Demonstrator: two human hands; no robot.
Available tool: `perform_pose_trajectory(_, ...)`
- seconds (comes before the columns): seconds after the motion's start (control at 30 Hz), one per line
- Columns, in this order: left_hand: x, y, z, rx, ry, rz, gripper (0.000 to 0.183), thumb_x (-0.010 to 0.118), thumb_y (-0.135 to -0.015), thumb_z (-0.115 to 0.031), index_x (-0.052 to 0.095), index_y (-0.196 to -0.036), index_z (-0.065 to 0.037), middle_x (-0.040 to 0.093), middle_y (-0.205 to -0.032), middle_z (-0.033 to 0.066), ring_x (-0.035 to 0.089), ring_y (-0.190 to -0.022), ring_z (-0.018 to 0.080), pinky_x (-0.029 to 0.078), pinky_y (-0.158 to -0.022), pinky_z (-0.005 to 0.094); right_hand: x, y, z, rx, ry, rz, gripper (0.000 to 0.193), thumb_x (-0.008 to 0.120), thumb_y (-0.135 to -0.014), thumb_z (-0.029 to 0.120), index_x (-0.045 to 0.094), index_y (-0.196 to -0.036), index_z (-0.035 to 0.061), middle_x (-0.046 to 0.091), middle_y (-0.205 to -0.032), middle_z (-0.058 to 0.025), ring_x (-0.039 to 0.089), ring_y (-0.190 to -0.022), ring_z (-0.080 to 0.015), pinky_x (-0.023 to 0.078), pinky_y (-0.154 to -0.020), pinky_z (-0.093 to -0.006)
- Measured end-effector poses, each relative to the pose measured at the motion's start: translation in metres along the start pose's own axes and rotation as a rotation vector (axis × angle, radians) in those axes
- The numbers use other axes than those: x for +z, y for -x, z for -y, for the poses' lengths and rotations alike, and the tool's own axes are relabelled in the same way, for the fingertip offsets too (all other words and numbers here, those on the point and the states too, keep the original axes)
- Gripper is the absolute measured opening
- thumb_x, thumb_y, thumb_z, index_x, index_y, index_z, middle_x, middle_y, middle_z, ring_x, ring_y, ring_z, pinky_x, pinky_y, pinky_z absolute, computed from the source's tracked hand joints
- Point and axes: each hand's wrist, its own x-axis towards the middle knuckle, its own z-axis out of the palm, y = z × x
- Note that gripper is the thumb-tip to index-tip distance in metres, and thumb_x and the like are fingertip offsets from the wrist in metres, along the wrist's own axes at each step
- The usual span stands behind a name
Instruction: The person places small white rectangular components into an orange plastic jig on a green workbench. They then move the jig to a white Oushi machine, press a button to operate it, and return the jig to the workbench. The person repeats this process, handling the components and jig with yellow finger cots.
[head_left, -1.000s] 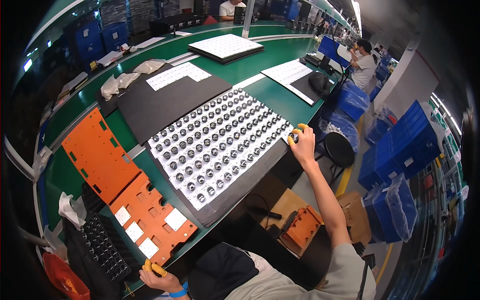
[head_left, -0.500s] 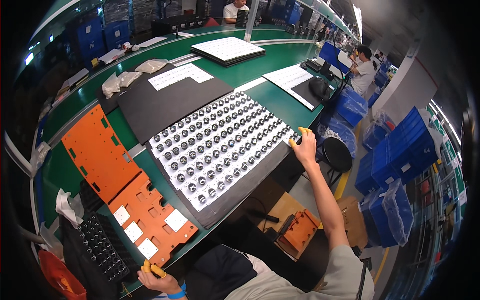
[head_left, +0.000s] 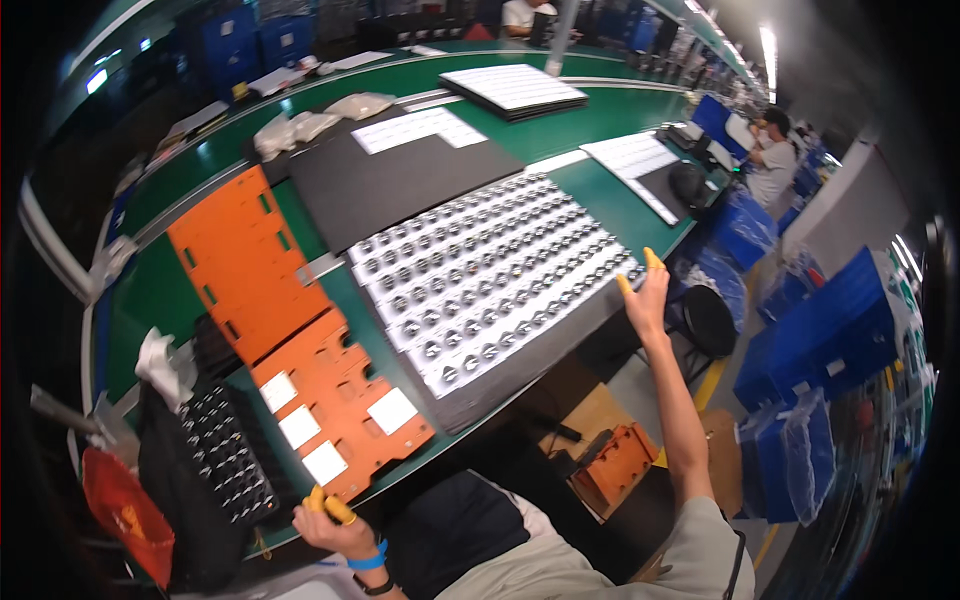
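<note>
Right of the perforated orange plate (head_left: 245,270), the white sheet (head_left: 430,372) of round dark parts (head_left: 449,375) looks light, bendy, best edge-held; right grip (head_left: 649,300) spread at its corner; left grip (head_left: 335,530), cannot tell.

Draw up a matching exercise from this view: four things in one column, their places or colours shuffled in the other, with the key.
1. right hand
2. left hand
3. white squares
4. round stool

A. lying on the lower orange plate
B. black
C. nearest the white board of round parts
D. beside the plate's near end

Pairs: 1-C, 2-D, 3-A, 4-B
</note>
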Motion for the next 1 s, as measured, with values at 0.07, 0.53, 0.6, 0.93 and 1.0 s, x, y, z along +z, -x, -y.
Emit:
perform_pose_trajectory(0.07,-0.004,-0.003,0.0,-0.003,-0.01,-0.012,0.038,0.052,-0.099,-0.03,0.067,-0.093,0.004,0.059,-0.078,0.0175,0.049,-0.072,0.0375,0.036,-0.067,0.0447,-0.011,0.01,0.063,-0.107,-0.178,0.035,0.064,0.076,-0.083,0.012,0.047,-0.139,-0.0014,0.052,-0.133,-0.0213,0.048,-0.122,-0.0385,0.039,-0.105,-0.0449)
perform_pose_trajectory(0.53,-0.002,-0.004,-0.003,0.012,-0.002,-0.008,0.035,0.053,-0.098,-0.028,0.067,-0.092,0.004,0.059,-0.077,0.0145,0.049,-0.07,0.0344,0.035,-0.065,0.043,-0.016,0.111,0.319,-0.456,-0.439,0.732,0.038,0.07,-0.09,0.035,0.063,-0.077,-0.0002,0.066,-0.075,-0.0182,0.067,-0.069,-0.0368,0.053,-0.062,-0.045)
perform_pose_trajectory(0.6,-0.005,-0.002,-0.003,-0.023,0.004,0.014,0.031,0.055,-0.098,-0.024,0.068,-0.095,0.004,0.061,-0.079,0.0162,0.051,-0.074,0.0358,0.037,-0.067,0.0442,-0.008,0.111,0.32,-0.4,-0.498,0.792,0.037,0.071,-0.089,0.034,0.063,-0.078,-0.0003,0.066,-0.074,-0.0185,0.067,-0.068,-0.0362,0.052,-0.061,-0.0443)
perform_pose_trajectory(0.93,-0.005,0.0,-0.001,-0.026,0.039,0.035,0.03,0.057,-0.098,-0.022,0.069,-0.098,0.005,0.06,-0.08,0.0177,0.051,-0.075,0.0358,0.037,-0.068,0.0444,-0.032,0.111,0.313,-0.729,-0.621,0.446,0.012,0.07,-0.083,0.017,0.065,-0.087,0.0067,0.054,-0.083,-0.0051,0.059,-0.074,-0.0247,0.047,-0.062,-0.039)
perform_pose_trajectory(1.0,-0.008,-0.002,-0.001,-0.025,0.049,0.05,0.029,0.057,-0.097,-0.022,0.068,-0.097,0.004,0.06,-0.08,0.0175,0.05,-0.074,0.0355,0.036,-0.068,0.0443,-0.027,0.115,0.31,-0.817,-0.586,0.385,0.011,0.069,-0.082,0.014,0.067,-0.09,0.0065,0.054,-0.086,-0.005,0.058,-0.079,-0.0226,0.047,-0.065,-0.036)
